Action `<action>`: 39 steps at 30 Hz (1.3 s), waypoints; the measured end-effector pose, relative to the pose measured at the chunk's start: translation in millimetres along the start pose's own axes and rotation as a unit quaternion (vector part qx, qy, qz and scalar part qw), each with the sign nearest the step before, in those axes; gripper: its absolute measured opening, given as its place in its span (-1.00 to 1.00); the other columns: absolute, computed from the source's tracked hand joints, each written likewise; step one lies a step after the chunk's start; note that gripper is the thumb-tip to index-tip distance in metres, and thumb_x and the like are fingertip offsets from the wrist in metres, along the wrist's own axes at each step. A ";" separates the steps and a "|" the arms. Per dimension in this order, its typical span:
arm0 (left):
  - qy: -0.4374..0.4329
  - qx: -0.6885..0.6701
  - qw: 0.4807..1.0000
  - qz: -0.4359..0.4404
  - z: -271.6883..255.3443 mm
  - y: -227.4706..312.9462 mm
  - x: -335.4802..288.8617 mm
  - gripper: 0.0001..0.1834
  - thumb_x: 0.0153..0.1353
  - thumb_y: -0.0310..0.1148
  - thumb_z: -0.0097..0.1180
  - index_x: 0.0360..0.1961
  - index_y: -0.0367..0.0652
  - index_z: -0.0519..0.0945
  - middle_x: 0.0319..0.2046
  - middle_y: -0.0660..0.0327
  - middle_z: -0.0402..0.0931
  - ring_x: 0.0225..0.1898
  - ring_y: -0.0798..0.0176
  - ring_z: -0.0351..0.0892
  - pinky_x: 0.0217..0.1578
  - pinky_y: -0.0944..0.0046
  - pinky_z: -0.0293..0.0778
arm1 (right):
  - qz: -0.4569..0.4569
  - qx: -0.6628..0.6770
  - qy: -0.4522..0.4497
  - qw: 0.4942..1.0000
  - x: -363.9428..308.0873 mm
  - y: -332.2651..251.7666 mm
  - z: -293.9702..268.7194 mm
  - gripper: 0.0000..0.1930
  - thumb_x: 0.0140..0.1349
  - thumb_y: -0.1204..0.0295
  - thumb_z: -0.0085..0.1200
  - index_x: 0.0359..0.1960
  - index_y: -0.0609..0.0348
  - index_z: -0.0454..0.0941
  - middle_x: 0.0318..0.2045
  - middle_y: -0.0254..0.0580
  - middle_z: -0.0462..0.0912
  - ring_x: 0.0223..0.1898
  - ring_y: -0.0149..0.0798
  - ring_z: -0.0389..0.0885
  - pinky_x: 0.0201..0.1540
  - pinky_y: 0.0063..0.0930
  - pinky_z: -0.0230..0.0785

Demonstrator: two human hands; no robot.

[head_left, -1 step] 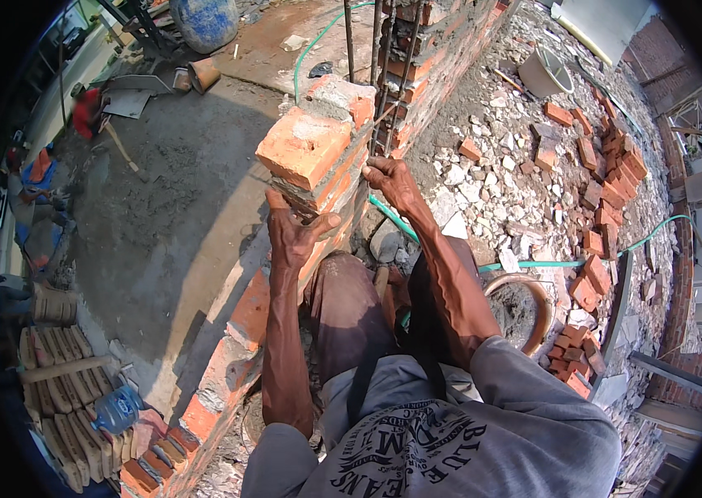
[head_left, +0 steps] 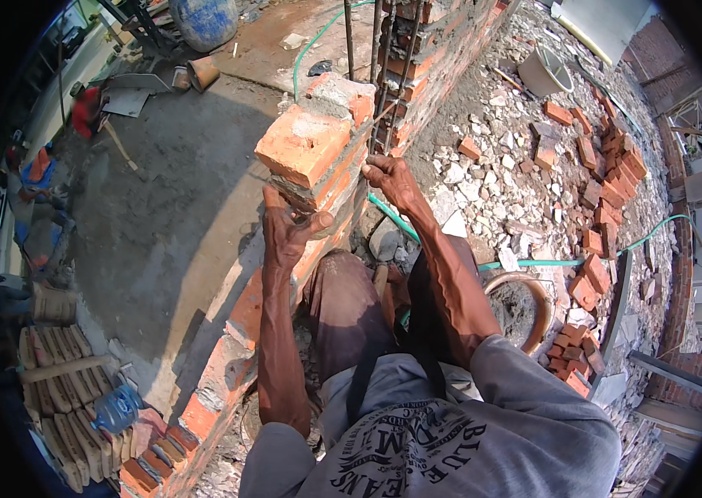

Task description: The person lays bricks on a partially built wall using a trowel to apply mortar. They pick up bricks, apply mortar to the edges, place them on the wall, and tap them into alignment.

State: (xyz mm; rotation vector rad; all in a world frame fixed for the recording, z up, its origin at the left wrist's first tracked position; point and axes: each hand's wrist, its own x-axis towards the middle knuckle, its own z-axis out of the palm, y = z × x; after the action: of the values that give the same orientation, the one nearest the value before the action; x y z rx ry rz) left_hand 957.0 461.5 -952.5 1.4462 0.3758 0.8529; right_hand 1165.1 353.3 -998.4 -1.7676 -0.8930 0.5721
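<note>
left hand (head_left: pixel 287 226): fingers spread, pressed on wall (head_left: pixel 243 319) face just under brick (head_left: pixel 305 145)
right hand (head_left: pixel 390 178): gripping wall end beside rebar (head_left: pixel 388 79)
brick: on top course, mortar beneath
tip: steady both sides, likely check flush with the course before letting go

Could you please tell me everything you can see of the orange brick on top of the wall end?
The orange clay brick is a rectangular block with rough, chipped edges and pale grey mortar smeared on its upper face. It lies flat as the top course of the brick wall end, with a grey mortar joint beneath. The left hand rests on the wall face just below it; the right hand is at the wall's other side, beside the rusty steel bars.
</note>
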 end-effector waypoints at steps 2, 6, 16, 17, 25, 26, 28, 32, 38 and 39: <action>-0.056 0.025 0.997 -0.052 -18.2 16.7 8.1 -0.11 -0.17 0.15 0.48 -0.02 -0.32 0.37 -0.14 0.05 0.53 -0.06 0.23 0.50 -0.07 0.20 0.45 | 0.003 0.011 0.005 1.000 -0.5 -1.0 -0.1 -0.53 0.32 0.27 0.11 0.10 0.45 0.49 -0.27 0.02 0.67 -0.30 -0.19 0.61 -0.22 -0.20 0.50; -0.089 0.044 0.990 -0.096 -32.2 27.5 18.2 -0.05 -0.14 0.33 0.37 0.02 -0.27 0.39 -0.18 0.18 0.49 -0.09 0.31 0.48 -0.05 0.29 0.38 | 0.004 0.061 0.003 0.998 -0.9 9.2 6.5 -0.60 0.30 0.32 0.09 0.04 0.42 0.53 -0.28 -0.07 0.70 -0.31 -0.15 0.64 -0.28 -0.20 0.47; -0.100 0.099 0.987 -0.075 -24.3 20.7 26.9 0.07 -0.36 0.05 0.61 0.12 -0.30 0.31 -0.04 0.05 0.50 0.00 0.20 0.50 -0.03 0.19 0.48 | -0.146 -0.628 0.154 0.748 -109.8 166.9 104.4 -0.88 0.03 0.40 0.08 -0.48 0.18 0.47 -0.62 -0.15 0.36 -0.49 -0.07 0.42 -0.38 -0.18 0.24; -0.094 0.112 0.987 -0.069 -21.3 18.3 26.0 0.11 -0.40 0.02 0.63 0.13 -0.30 0.29 -0.02 0.03 0.48 0.02 0.18 0.48 -0.02 0.18 0.47 | -0.096 -0.575 0.126 0.803 -122.6 182.7 113.4 -0.84 -0.04 0.40 0.11 -0.44 0.18 0.47 -0.60 -0.12 0.37 -0.46 -0.04 0.43 -0.39 -0.18 0.21; 0.009 0.247 0.966 0.076 3.8 0.8 5.6 0.34 -0.46 -0.15 0.65 0.26 -0.35 -0.04 0.11 -0.11 0.29 0.10 -0.02 0.39 0.12 0.05 0.37 | -0.032 0.275 0.000 0.961 -148.9 282.7 114.9 -0.65 0.32 0.19 0.02 -0.58 0.08 0.34 -0.65 -0.37 0.26 -0.58 -0.37 0.29 -0.51 -0.49 0.13; 0.019 0.240 0.968 0.070 5.5 -0.8 4.2 0.31 -0.42 -0.19 0.63 0.27 -0.34 -0.04 0.11 -0.11 0.29 0.10 -0.03 0.40 0.10 0.04 0.38 | -0.074 0.368 -0.009 0.927 -151.7 293.8 118.3 -0.60 0.38 0.16 0.00 -0.60 0.06 0.32 -0.66 -0.41 0.24 -0.61 -0.42 0.27 -0.53 -0.53 0.13; 0.028 0.260 0.963 0.065 6.0 -3.4 4.0 0.26 -0.35 -0.23 0.60 0.27 -0.31 -0.06 0.09 -0.13 0.31 0.09 -0.08 0.41 0.08 0.02 0.40 | -0.083 0.455 -0.008 0.886 -154.1 309.8 125.2 -0.72 0.31 0.29 0.07 -0.50 0.03 0.27 -0.65 -0.40 0.20 -0.66 -0.35 0.22 -0.58 -0.40 0.12; 0.020 0.336 0.940 0.050 4.3 -4.3 7.2 0.18 -0.26 -0.27 0.55 0.24 -0.28 -0.09 0.04 -0.21 0.34 0.06 -0.19 0.45 0.03 -0.01 0.43 | 0.084 0.122 0.027 0.989 -152.4 296.2 114.2 -0.79 0.25 0.36 0.09 -0.45 0.08 0.31 -0.64 -0.34 0.28 -0.63 -0.29 0.31 -0.59 -0.29 0.17; 0.040 0.362 0.931 0.005 4.4 -2.8 7.5 0.03 -0.32 -0.36 0.54 0.11 -0.24 0.05 -0.12 -0.14 0.45 -0.11 -0.16 0.55 -0.13 0.02 0.48 | 0.305 0.056 0.054 0.949 -140.3 192.5 87.3 -0.83 0.20 0.37 0.06 -0.45 0.21 0.44 -0.64 -0.22 0.49 -0.51 -0.22 0.54 -0.56 -0.21 0.27; 0.040 0.366 0.930 0.014 3.7 -3.2 7.4 0.03 -0.33 -0.35 0.55 0.10 -0.23 0.05 -0.14 -0.13 0.47 -0.14 -0.15 0.56 -0.15 0.02 0.48 | 0.332 0.156 0.049 0.929 -140.3 174.8 89.3 -0.81 0.22 0.35 0.06 -0.34 0.23 0.42 -0.57 -0.16 0.52 -0.51 -0.18 0.57 -0.54 -0.17 0.35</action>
State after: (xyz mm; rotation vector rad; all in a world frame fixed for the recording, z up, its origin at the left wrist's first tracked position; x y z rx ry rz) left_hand 965.4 464.3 -953.1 2.1090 0.7955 0.8313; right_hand 1066.8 259.9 -1198.1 -1.7606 -0.0921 0.9878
